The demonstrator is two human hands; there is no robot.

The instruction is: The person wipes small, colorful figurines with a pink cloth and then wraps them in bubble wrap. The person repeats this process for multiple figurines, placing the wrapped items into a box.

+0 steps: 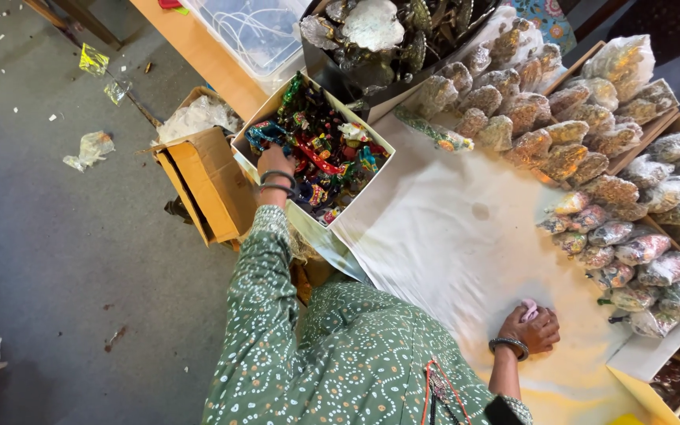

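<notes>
Left hand in the box of trinkets, right hand fisted on the cloth

The left hand's point(275, 160) fingers, hidden among bright foil-wrapped trinkets point(320, 149) in the square white cardboard box point(377, 140) left of centre, give no grip away; the right hand's point(530, 327) fingers curl tight round a small pink scrap point(528, 308) at lower right on the white-clothed worktop point(442, 244). The box overhangs the edge; a careless tug could tip it.
</notes>
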